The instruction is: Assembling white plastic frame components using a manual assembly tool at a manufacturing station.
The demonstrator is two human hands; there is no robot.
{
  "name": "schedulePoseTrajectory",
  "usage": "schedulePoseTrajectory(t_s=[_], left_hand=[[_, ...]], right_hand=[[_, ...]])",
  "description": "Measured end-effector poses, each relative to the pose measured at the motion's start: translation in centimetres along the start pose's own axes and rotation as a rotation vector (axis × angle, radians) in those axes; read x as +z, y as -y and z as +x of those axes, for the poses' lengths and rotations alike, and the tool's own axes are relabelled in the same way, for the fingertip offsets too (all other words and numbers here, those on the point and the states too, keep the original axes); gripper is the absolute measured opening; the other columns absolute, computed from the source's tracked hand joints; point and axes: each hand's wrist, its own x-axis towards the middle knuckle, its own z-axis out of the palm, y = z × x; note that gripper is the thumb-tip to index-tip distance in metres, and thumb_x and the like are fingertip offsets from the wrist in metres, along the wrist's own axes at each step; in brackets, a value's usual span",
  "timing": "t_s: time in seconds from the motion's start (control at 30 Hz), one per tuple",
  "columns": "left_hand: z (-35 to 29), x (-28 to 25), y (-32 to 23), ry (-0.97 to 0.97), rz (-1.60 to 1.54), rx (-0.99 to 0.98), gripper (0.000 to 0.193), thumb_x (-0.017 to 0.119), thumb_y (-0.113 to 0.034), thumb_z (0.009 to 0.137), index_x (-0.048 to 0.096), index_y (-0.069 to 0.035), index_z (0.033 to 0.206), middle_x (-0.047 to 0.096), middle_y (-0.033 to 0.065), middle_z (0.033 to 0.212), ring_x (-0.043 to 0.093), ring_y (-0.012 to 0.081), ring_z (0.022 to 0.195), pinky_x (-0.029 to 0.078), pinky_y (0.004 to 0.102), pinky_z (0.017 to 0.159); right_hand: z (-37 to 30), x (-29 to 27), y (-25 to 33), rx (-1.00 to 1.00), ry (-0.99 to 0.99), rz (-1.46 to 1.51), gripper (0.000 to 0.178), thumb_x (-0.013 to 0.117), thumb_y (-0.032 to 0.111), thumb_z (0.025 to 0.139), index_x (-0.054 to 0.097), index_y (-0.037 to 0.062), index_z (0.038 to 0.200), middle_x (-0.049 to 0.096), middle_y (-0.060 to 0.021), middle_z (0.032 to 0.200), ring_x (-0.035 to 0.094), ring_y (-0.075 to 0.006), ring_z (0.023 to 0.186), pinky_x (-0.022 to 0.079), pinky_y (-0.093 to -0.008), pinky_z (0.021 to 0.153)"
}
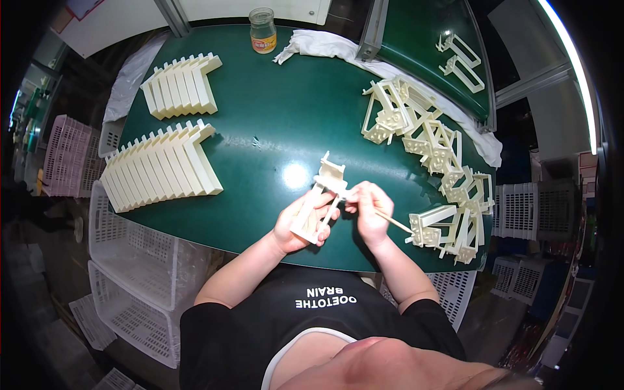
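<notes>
My left hand [298, 221] is closed around a cream plastic frame part [331, 174], which has two long bars, an end plate and a blockier end with prongs. The part is held tilted above the green table, its blocky end pointing away from me. A thin pale wooden stick [394, 223] is pinched in my right hand [371, 208]. Its long end sticks out to the lower right, toward the loose parts. My right fingertips are close against the right side of the frame part. They hide the stick's working end, so I cannot tell what kind of tool it is.
Similar loose cream frames [429, 140] lie heaped along the table's right side. Two neat rows of cream parts [162, 170] stand at the left. A glass jar [262, 32] and white cloth [325, 44] are at the back. White plastic crates [133, 260] stand below left.
</notes>
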Motion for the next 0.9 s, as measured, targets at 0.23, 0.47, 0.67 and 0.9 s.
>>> schedulePoseTrajectory(t_s=[0.23, 0.47, 0.67, 0.9], left_hand=[[0.3, 0.0, -0.2, 0.020, -0.124, -0.096, 0.048, 0.027, -0.042, 0.103, 0.025, -0.021, 0.146, 0.058, 0.0155, 0.104, 0.061, 0.0257, 0.062, 0.055, 0.0356, 0.052], [0.0, 0.2, -0.2, -0.058, -0.079, -0.097, 0.044, 0.029, -0.042, 0.102, 0.028, -0.023, 0.143, 0.058, 0.0148, 0.103, 0.060, 0.0240, 0.063, 0.054, 0.0344, 0.052], [0.0, -0.1, 0.0, -0.027, -0.063, -0.102, 0.045, 0.026, -0.044, 0.103, 0.030, -0.021, 0.141, 0.056, 0.0145, 0.103, 0.060, 0.0236, 0.064, 0.053, 0.0342, 0.053], [0.0, 0.4, 0.1, -0.010, 0.018, -0.072, 0.043, 0.024, -0.043, 0.103, 0.032, -0.021, 0.139, 0.056, 0.0162, 0.103, 0.061, 0.0260, 0.063, 0.054, 0.0347, 0.053]], right_hand=[[0.7, -1.6, 0.8, -0.363, 0.146, -0.273, 0.024, 0.058, 0.007, 0.093, 0.061, 0.0001, 0.071, 0.062, -0.0080, 0.071, 0.056, -0.0138, 0.058, 0.043, -0.0246, 0.053], [0.4, -0.4, 0.9, -0.205, 0.102, -0.354, 0.029, 0.051, 0.004, 0.096, 0.058, -0.0019, 0.069, 0.059, -0.0072, 0.067, 0.051, -0.0089, 0.052, 0.042, -0.0211, 0.048], [0.3, -0.7, 0.8, -0.167, 0.037, -0.280, 0.031, 0.050, 0.005, 0.098, 0.056, -0.0017, 0.068, 0.059, -0.0067, 0.068, 0.051, -0.0086, 0.052, 0.041, -0.0209, 0.048], [-0.6, -0.9, 0.3, -0.271, 0.079, -0.251, 0.030, 0.050, 0.007, 0.098, 0.058, -0.0030, 0.070, 0.061, -0.0086, 0.073, 0.053, -0.0095, 0.055, 0.043, -0.0214, 0.050]])
